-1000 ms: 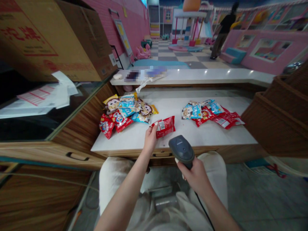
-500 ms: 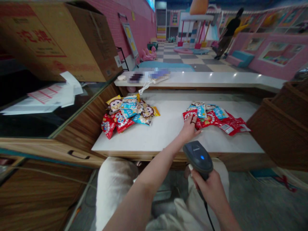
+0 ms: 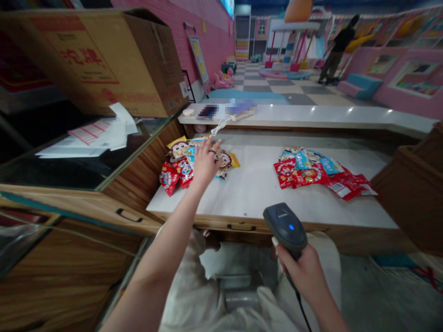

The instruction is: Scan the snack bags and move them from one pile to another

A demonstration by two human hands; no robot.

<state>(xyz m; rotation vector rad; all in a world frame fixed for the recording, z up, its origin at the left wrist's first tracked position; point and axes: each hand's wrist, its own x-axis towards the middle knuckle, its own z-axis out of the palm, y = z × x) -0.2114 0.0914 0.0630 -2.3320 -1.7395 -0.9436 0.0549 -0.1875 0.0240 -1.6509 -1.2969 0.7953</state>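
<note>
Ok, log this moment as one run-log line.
left hand: open, above snack packets | right hand: gripping barcode scanner | second packet pile: on counter, to right

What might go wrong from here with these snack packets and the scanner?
The left hand is spread over the loose heap of snack packets, so a careless reach might scatter them. The cable of the handheld barcode scanner in the right hand drops down past the lap and might snag. The cardboard box sits high on the left and might fall if bumped, though how firmly it rests is hard to tell.
</note>
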